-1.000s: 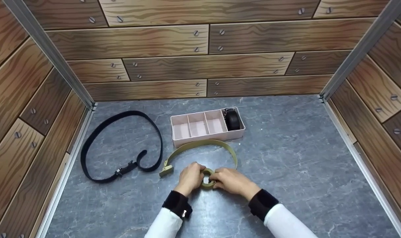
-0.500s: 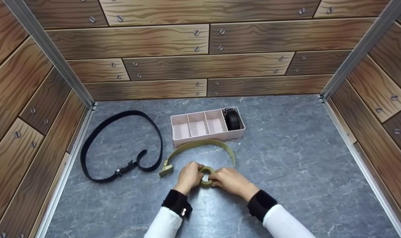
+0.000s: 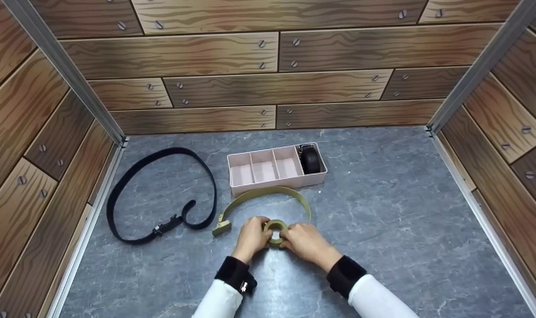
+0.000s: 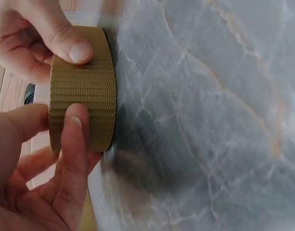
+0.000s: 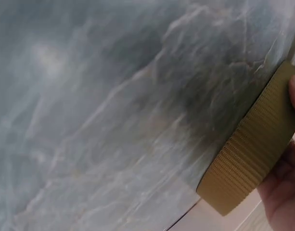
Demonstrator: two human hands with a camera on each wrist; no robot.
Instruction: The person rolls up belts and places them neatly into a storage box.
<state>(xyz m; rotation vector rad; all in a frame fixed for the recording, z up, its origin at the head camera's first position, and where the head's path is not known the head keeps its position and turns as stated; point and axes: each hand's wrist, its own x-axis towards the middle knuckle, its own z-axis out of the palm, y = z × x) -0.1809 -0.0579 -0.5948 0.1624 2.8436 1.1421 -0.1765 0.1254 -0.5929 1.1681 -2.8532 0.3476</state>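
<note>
An olive webbing belt [image 3: 268,191] lies on the grey marbled surface, part of it wound into a round coil with a hollow centre. Its loose length arcs behind the hands to a buckle [image 3: 222,227] on the left. My left hand [image 3: 252,238] holds the coil's left side, and my right hand [image 3: 308,243] pinches its right side. Ribbed webbing of the coil [image 4: 83,86] shows between fingers of both hands in the left wrist view. The right wrist view has the coil [image 5: 248,149] standing on edge, with parts of a hand [image 5: 284,192] at the frame's right border.
Behind the belt stands a pale pink divided box [image 3: 277,182]; its rightmost compartment holds a rolled black belt [image 3: 311,160]. A black belt [image 3: 112,207] lies in a wide loop at left. Wood-patterned panels [image 3: 224,53] enclose the back and sides.
The coil and both hands have shifted slightly away from the body. The loose olive length has shortened a little at its right end. Box and black belts have stayed put.
</note>
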